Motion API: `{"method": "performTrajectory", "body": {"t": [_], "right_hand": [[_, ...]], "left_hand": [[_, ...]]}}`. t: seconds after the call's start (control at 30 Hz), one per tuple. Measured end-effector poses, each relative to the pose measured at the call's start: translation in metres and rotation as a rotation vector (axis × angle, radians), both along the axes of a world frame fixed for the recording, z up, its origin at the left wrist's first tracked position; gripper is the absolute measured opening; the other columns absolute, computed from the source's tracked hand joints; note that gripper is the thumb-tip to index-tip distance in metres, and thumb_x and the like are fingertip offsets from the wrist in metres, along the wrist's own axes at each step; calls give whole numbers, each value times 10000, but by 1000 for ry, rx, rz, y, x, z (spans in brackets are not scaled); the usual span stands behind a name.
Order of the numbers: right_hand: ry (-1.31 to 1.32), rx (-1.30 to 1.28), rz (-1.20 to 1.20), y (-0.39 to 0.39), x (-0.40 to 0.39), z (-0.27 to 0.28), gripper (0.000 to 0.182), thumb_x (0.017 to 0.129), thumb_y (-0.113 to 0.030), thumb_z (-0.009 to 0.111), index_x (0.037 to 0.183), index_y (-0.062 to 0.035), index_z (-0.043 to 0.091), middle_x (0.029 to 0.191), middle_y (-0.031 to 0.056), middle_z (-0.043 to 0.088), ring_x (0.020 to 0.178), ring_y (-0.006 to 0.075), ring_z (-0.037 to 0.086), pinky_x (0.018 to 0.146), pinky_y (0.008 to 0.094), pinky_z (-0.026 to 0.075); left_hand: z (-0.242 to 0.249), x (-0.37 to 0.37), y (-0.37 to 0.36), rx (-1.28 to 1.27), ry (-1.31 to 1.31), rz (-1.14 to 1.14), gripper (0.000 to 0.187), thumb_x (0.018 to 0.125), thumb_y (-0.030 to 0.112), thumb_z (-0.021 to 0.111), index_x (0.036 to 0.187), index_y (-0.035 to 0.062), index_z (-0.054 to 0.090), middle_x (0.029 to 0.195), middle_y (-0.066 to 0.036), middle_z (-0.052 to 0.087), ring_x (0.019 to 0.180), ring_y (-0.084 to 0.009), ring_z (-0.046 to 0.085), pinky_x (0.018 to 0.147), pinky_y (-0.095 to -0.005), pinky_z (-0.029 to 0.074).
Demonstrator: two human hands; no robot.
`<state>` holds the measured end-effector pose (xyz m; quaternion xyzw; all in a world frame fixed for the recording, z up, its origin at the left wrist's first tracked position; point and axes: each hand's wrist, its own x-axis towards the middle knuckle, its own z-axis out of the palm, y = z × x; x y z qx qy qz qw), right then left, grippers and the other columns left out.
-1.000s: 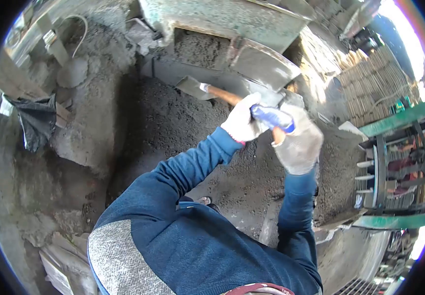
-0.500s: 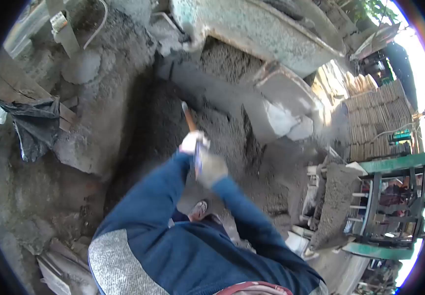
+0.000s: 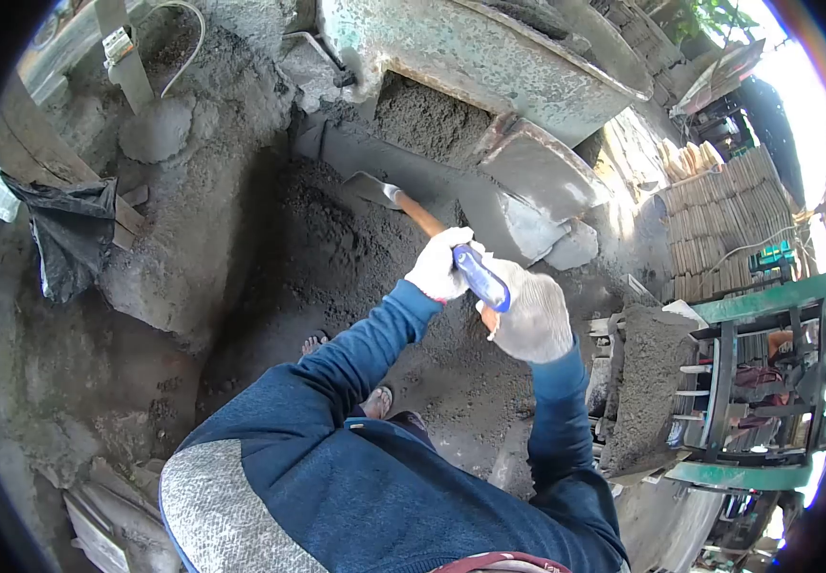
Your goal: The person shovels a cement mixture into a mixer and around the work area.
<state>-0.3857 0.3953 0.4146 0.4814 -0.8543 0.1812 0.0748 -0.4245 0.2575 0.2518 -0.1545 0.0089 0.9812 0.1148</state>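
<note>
Both my hands wear pale work gloves and are closed on one shovel, whose wooden shaft (image 3: pixel 419 215) slants from upper left to lower right. My left hand (image 3: pixel 439 265) wraps round the shaft beside a blue grip (image 3: pixel 482 279). Just to the right, my right hand (image 3: pixel 533 320) closes round the handle end, its fingers partly hidden. The shovel's grey blade (image 3: pixel 368 188) rests at the loose dark sand or mix (image 3: pixel 336 239) on the ground, near the base of a concrete ledge.
A greenish metal mixer body (image 3: pixel 470 57) stands ahead, with damp material in the opening (image 3: pixel 429 116) below it. On the right is a green-framed machine (image 3: pixel 761 306) with a hopper of grey mix (image 3: pixel 652 382). Stacked boards (image 3: pixel 723 215) stand behind it. A concrete block (image 3: pixel 183 239) lies left.
Both hands and the handle have moved right and a little up. The shovel has swung from near upright to a slant, and its blade now shows clearly. A second foot is visible.
</note>
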Motion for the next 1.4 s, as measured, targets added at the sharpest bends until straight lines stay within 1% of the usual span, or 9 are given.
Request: {"method": "performTrajectory", "body": {"t": [0.4, 0.47, 0.53, 0.67, 0.73, 0.8, 0.9, 1.3, 1.4], "right_hand": [[-502, -139, 138, -16, 102, -141, 433, 801, -252, 798, 1134, -30, 633, 1095, 188, 678, 1022, 372, 674, 869, 434, 548], [-554, -402, 116, 1, 98, -115, 314, 819, -148, 797, 1076, -17, 673, 1078, 136, 676, 1038, 299, 658, 905, 371, 528], [-809, -723, -123, 5, 69, -157, 449, 884, -94, 737, 1297, -27, 574, 1097, 106, 668, 958, 179, 643, 886, 283, 518], [-1507, -719, -868, -41, 12, -218, 708, 935, -453, 692, 1385, 34, 445, 1137, 132, 638, 954, 249, 666, 805, 401, 575], [-2107, -1110, -520, -69, 9, -242, 681, 932, -557, 633, 1324, -14, 511, 1081, 140, 655, 914, 308, 681, 789, 468, 588], [-2276, -1117, 108, -88, -42, -339, 288, 936, -349, 646, 875, -95, 526, 716, 52, 559, 624, 259, 583, 623, 435, 538], [-1868, -1224, -604, -134, -19, -323, 258, 928, -251, 635, 757, -132, 484, 651, 25, 488, 559, 226, 501, 555, 413, 494], [-1922, -1004, -1028, -317, 52, -430, 102, 918, -165, 674, 882, -112, 594, 772, 2, 563, 631, 217, 551, 570, 408, 500], [-1897, -796, -1099, -342, 142, -584, 95, 934, -182, 665, 890, -155, 586, 741, 9, 574, 623, 205, 568, 567, 404, 507]], "left_hand": [[-224, 92, -44, -700, 118, -209, 178, 925, 57, 561, 1009, -52, 674, 880, -176, 687, 807, -302, 692, 834, -491, 589], [-115, 144, -49, -1714, 659, -169, 211, 932, 79, 563, 1043, -64, 670, 959, -162, 699, 855, -291, 691, 822, -406, 577], [-101, 163, -38, -448, 149, -179, 168, 918, 133, 622, 954, -30, 643, 922, -128, 661, 842, -239, 661, 809, -355, 551], [-26, 235, -40, 121, 75, -205, 279, 919, 103, 606, 1145, -51, 553, 844, -100, 589, 766, -187, 625, 709, -341, 556], [12, 267, -46, 334, 97, -187, 356, 929, 111, 593, 1230, -66, 526, 910, -136, 636, 785, -213, 658, 728, -343, 571], [16, 294, -77, -82, 215, -210, 442, 955, 162, 604, 1312, -81, 510, 1108, -206, 689, 848, -285, 714, 808, -392, 592], [21, 363, -168, -1401, 226, 87, 386, 997, 254, 577, 1187, -81, 603, 1063, -188, 703, 911, -296, 698, 865, -391, 565], [-143, 508, -281, -549, -647, 663, 599, 1010, 570, 382, 735, 78, 587, 638, -68, 569, 512, -223, 510, 533, -356, 432], [-176, 566, -257, -299, -950, 668, 581, 970, 640, 415, 733, 135, 575, 592, -28, 491, 516, -214, 488, 508, -353, 418]]}}
